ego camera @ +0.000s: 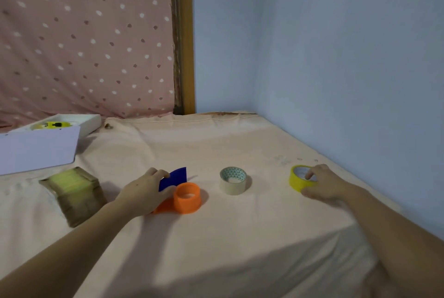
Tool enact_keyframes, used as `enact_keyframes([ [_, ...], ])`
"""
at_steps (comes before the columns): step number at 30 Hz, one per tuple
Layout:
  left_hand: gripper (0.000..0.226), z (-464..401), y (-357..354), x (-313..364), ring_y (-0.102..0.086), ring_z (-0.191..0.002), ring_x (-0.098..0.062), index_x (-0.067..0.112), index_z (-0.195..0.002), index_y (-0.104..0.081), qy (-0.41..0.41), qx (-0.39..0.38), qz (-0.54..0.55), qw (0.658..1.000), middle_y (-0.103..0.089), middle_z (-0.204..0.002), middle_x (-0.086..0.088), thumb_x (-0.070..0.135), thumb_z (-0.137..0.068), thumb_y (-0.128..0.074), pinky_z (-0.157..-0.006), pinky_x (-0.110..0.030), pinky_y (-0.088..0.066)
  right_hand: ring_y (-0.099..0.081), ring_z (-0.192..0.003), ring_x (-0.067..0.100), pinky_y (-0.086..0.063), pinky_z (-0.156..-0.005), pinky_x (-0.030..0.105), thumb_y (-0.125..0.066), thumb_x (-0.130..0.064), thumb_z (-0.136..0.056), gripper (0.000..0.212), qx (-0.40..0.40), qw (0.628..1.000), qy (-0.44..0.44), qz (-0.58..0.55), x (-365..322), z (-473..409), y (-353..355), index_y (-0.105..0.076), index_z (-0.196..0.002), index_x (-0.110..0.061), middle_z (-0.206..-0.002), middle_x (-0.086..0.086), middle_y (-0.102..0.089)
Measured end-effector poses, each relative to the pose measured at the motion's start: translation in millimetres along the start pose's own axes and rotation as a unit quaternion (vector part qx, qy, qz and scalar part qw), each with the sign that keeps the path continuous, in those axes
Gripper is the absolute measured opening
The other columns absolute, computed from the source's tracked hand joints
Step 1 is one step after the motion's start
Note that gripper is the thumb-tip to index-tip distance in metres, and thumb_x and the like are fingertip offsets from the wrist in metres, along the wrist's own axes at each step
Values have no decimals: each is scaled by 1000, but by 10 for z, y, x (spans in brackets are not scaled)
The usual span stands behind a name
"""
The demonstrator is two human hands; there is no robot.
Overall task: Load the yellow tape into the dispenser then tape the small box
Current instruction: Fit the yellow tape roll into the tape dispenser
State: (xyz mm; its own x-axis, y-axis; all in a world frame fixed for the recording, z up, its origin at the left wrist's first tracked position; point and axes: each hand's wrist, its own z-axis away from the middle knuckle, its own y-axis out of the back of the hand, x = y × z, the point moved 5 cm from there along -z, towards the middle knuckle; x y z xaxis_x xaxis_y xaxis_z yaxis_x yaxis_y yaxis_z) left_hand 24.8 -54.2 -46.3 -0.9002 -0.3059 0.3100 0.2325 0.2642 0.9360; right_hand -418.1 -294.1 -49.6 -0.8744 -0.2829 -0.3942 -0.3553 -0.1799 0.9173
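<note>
The tape dispenser [185, 198] lies on the peach sheet at centre: an orange drum with an orange handle and a dark blue plate behind it. My left hand [144, 192] grips it from the left, fingers over the blue plate. A yellow tape roll [296, 181] lies flat at the right, near the wall. My right hand [324, 183] is on that roll, one finger inside its core and the thumb against its outer side. The small box [75, 193], brown cardboard with yellowish tape across its top, stands at the left, apart from both hands.
A beige tape roll [233, 181] with a patterned core lies between the dispenser and the yellow roll. A white open box [79, 122] with yellow items and a white lid [36, 148] lie at the back left. The blue wall [348, 81] runs close along the right.
</note>
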Motion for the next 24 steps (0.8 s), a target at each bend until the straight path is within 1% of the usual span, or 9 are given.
enact_keyframes([
  [2, 60, 17, 23, -12, -60, -104, -18, 28, -142, -46, 3, -6, -3, 1000, -52, -138, 4, 64, -93, -49, -88, -38, -52, -59, -99, 29, -47, -84, 35, -81, -37, -62, 43, 43, 999, 9, -24, -6, -30, -10, -67, -94, -14, -124, 12, -48],
  [4, 62, 34, 55, -41, -61, -105, -17, 29, -144, -44, 11, -6, -2, 1000, -54, -139, 3, 64, -93, -49, -89, -38, -53, -63, -92, 34, -50, -80, 38, -86, -24, -65, 29, 83, 996, 9, -27, -74, -3, 32, -68, -79, -6, -113, 19, -55],
  [6, 65, 52, 80, -77, -61, -105, -16, 31, -144, -43, 16, -11, 1, 1000, -55, -138, 4, 67, -90, -51, -91, -39, -53, -64, -89, 35, -52, -81, 40, -86, -17, -66, 26, 112, 993, 15, -28, -190, 36, 97, -67, -72, -2, -108, 20, -58],
  [7, 68, 63, 91, -94, -60, -105, -16, 33, -143, -44, 16, -18, 1, 1000, -56, -136, 5, 71, -87, -53, -91, -39, -53, -64, -89, 34, -52, -82, 40, -86, -22, -64, 27, 119, 992, 22, -36, -274, 69, 128, -65, -70, -5, -109, 18, -58],
  [10, 78, 97, 118, -153, -58, -103, -13, 39, -140, -44, 14, -45, -4, 999, -55, -130, 8, 76, -74, -64, -89, -36, -52, -62, -95, 25, -50, -88, 38, -78, -43, -51, 38, 135, 986, 71, -67, -609, 123, 234, -61, -72, -16, -115, 3, -53],
  [13, 88, 168, 97, -230, -60, -101, -14, 37, -140, -43, 20, -62, -11, 998, -57, -122, 8, 71, -64, -72, -90, -36, -52, -59, -107, 19, -48, -95, 38, -84, -31, -65, 31, 126, 981, 128, -77, -1071, 161, 273, -65, -80, -11, -126, -6, -46],
  [18, 60, 280, -3, -399, -64, -92, -19, 31, -125, -53, 47, -46, -10, 998, -62, -105, 4, 59, -74, -68, -83, -36, -53, -53, -115, 11, -43, -96, 32, -85, -28, -70, 26, 94, 965, 229, -91, -1899, 303, 76, -60, -75, -21, -129, -9, -45],
  [22, 52, 360, -82, -497, -64, -79, -18, 27, -114, -50, 81, -4, 48, 996, -66, -87, 7, 57, -77, -73, -69, -35, -52, -52, -126, 9, -45, -105, 36, -80, -42, -65, 32, 40, 953, 290, -73, -2416, 467, -260, -62, -80, -19, -139, -5, -46],
  [24, 54, 386, -127, -522, -65, -76, -17, 23, -113, -53, 90, 23, 52, 994, -66, -84, 7, 59, -78, -72, -67, -36, -54, -53, -127, 11, -47, -104, 38, -78, -45, -64, 35, 16, 949, 308, -68, -2621, 547, -431, -62, -80, -19, -143, -4, -46],
])
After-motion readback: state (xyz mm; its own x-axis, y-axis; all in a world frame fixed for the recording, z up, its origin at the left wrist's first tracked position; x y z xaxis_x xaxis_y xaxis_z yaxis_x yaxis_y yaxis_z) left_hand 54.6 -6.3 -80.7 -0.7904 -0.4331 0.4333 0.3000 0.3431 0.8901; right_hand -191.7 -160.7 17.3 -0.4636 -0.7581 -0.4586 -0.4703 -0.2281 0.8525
